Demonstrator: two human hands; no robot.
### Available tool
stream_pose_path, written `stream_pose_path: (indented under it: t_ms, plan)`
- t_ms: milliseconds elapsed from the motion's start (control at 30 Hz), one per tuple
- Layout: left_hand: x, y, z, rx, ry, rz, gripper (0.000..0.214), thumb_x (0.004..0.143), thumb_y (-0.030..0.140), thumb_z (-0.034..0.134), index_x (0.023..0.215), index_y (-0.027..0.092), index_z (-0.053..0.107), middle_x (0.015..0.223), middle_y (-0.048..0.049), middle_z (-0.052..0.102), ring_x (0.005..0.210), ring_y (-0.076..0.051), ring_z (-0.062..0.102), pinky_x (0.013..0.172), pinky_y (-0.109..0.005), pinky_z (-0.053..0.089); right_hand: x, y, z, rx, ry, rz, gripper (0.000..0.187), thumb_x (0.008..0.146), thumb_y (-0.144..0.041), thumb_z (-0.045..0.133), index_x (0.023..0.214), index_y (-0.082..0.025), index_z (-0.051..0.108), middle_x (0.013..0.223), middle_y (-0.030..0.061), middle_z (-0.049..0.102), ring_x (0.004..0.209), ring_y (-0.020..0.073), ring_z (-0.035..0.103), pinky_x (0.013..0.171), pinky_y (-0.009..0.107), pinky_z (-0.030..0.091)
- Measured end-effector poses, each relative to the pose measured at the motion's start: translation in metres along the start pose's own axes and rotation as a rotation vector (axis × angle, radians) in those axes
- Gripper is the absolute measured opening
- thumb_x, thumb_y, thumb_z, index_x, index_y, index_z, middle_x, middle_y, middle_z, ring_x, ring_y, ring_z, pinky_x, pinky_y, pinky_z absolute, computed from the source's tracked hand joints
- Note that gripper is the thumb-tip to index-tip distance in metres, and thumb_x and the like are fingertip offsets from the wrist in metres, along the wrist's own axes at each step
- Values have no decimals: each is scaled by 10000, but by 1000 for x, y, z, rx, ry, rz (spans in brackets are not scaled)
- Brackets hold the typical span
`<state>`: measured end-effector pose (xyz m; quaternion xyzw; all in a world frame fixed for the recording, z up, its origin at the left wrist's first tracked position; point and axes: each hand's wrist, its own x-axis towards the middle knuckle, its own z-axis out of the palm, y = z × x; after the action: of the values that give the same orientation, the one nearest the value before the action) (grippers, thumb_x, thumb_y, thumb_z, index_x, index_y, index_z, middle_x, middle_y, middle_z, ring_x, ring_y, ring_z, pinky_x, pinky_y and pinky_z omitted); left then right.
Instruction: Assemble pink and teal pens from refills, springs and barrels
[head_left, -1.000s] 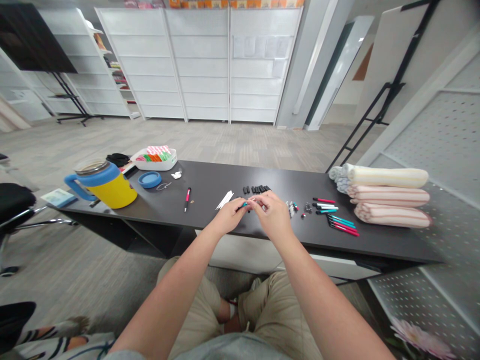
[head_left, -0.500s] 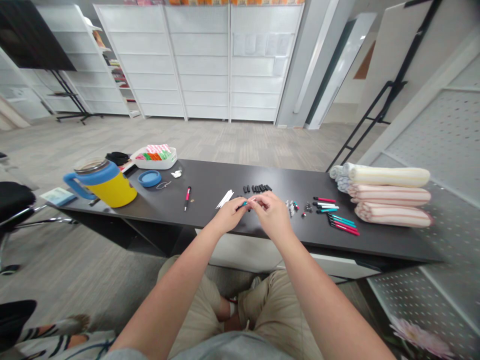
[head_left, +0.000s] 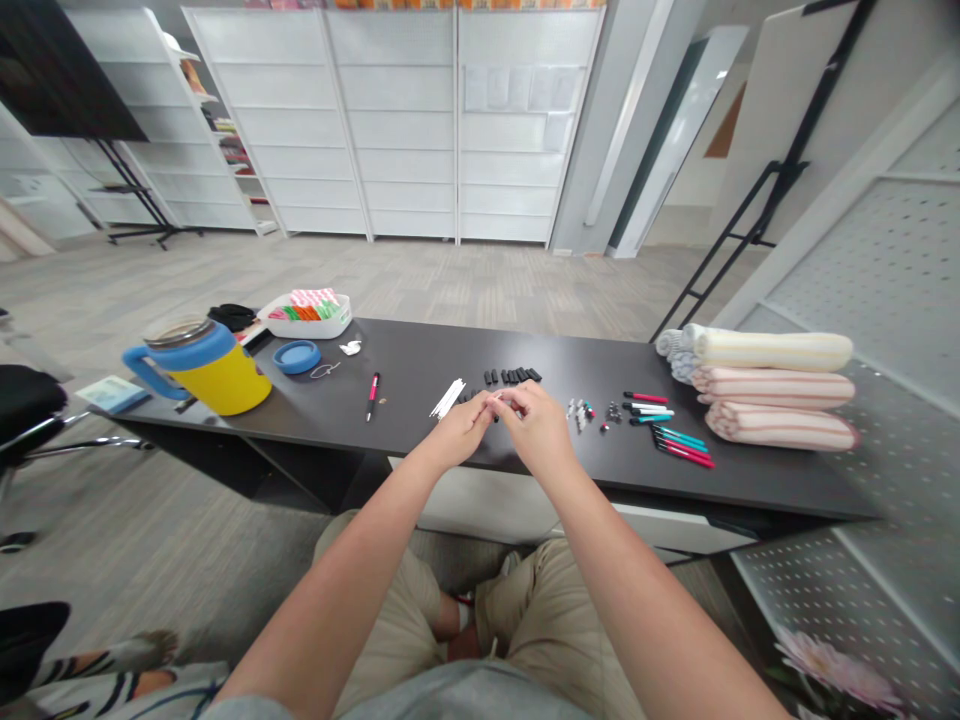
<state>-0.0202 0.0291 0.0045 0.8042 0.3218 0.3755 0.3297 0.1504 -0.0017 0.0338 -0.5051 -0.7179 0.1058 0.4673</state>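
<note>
My left hand [head_left: 463, 428] and my right hand [head_left: 538, 425] meet fingertip to fingertip above the front of the dark table. The left fingers are closed round a small pen part, mostly hidden by the hand. A pinch of right thumb and forefinger presses against it; whatever that hand grips is too small to make out. White refill-like sticks [head_left: 448, 398] lie left of the hands. Behind them are several short black sleeves [head_left: 514, 376]. To the right are small silver and coloured pieces [head_left: 581, 412], small dark parts [head_left: 615, 411] and teal and red pen barrels [head_left: 682, 445].
A red-and-black pen [head_left: 373, 397], a blue lid [head_left: 297, 356] and a big yellow mug [head_left: 217, 370] stand or lie on the left of the table [head_left: 420, 350]. Behind is a white basket [head_left: 311, 325] of packets. Rolled towels [head_left: 780, 390] are stacked at the right end.
The teal piece seen between my left fingers is now hidden. Both hands stay together, with the fingers slightly shifted. The pieces on the table lie as before.
</note>
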Motion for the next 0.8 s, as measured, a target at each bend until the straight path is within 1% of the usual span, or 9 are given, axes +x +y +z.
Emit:
stream_pose_path:
  t_ms: [100,167,267,333,367,433,567,700,800]
  plan:
    - [-1,0,1,-51,31,-7,367,1093,452,363,1142,210,635,1115,-83,682,1016,-227,631,927,-351,476,2,-4,-2,0,-15,-11,239,1002,-381,611,965,-236,796,896,55,686,805,205,631,790,327,507]
    - [0,-5,2,-142,94,-46,376,1081,496,391,1017,205,622,986,-62,652,899,-205,604,855,-337,482,1,-6,-4,14,-3,-25,285,1038,-386,549,1041,-234,790,940,66,701,861,215,650,830,335,512]
    - [4,-13,0,-480,237,-123,375,1058,527,438,871,214,520,749,10,484,668,-147,471,733,-303,476,-5,-6,-4,43,34,-11,391,1096,-369,399,1123,-220,759,1023,89,723,985,232,667,920,359,507]
    - [8,-16,-2,-735,328,-153,349,1044,495,472,830,220,452,697,40,382,608,-127,407,713,-289,482,-13,-3,1,58,27,22,417,1107,-353,347,1140,-218,741,1073,98,732,1045,238,667,956,372,500]
    - [9,-16,-4,-831,365,-166,347,1036,482,486,814,222,427,691,44,359,600,-123,400,714,-287,490,-17,-1,5,62,12,37,412,1106,-346,344,1147,-217,733,1087,101,733,1053,240,667,959,375,500]
    - [12,-14,-8,-945,416,-196,384,1031,501,489,785,224,392,687,44,344,590,-120,400,705,-287,504,-25,5,15,68,-28,52,391,1099,-328,354,1169,-209,720,1064,105,732,1008,238,671,929,371,508]
    - [12,-11,-11,-1003,493,-218,474,1028,619,473,777,227,385,666,53,324,552,-114,376,669,-290,513,-32,14,34,93,-78,53,358,1076,-288,380,1179,-200,711,937,83,714,876,219,664,851,344,517]
    - [11,-12,-8,-1014,526,-206,367,1037,564,514,891,228,504,665,56,344,552,-111,390,674,-288,512,-30,18,43,125,-97,52,341,1062,-270,385,1167,-201,702,899,64,707,860,208,660,837,326,511]
    - [15,-12,-4,-1083,535,-201,286,1060,492,503,985,223,566,670,57,337,562,-108,394,675,-279,505,-28,18,46,147,-104,60,328,1049,-255,387,1184,-205,682,899,52,707,853,199,665,831,317,506]
